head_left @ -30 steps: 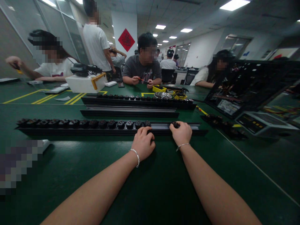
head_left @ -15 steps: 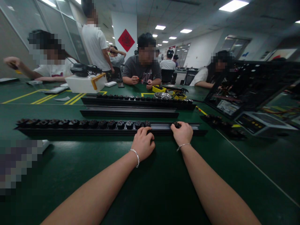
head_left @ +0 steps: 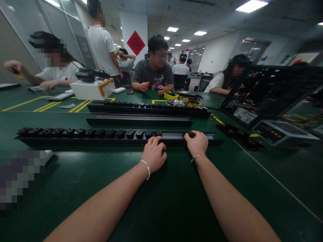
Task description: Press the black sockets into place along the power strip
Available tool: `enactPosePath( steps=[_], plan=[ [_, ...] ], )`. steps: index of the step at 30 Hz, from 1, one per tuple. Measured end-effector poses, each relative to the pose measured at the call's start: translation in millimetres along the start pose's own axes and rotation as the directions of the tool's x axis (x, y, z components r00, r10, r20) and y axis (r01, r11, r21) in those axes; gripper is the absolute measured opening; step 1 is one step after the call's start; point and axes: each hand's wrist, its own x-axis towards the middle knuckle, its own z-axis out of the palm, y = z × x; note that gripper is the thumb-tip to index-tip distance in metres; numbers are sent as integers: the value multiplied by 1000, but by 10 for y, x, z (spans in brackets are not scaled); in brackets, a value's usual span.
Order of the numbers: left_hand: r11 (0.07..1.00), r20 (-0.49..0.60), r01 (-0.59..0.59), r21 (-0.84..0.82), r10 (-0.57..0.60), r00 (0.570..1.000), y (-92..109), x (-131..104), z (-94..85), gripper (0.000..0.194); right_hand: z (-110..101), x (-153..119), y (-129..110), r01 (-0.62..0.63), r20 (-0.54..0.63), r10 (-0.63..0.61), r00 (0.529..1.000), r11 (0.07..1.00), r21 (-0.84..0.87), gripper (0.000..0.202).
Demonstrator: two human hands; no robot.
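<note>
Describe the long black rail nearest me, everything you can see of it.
The rail is long, straight and dark, its material unclear, lying crosswise on the green table. A pale inner strip shows right of a row of black parts. The left hand rests against it; the right pinches another part over it.

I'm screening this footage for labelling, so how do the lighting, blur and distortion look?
Head view: the ceiling lamp glares, while the green tabletop is dim, with a faint sheen before the long black rail; head view: the boxy unit looks stretched and smeared towards the edge; head view: the right hand is fairly clear, but the dark part it grips lacks detail.
</note>
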Motion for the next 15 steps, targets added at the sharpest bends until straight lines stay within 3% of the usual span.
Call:
enactPosePath(
  steps=[15],
  plan=[
    [1000, -8, -1, 1, 1, 1000, -1, 2, 9, 12, -17, 21, 39, -17, -27, 16, 999, 1000, -19, 33]
  ],
)
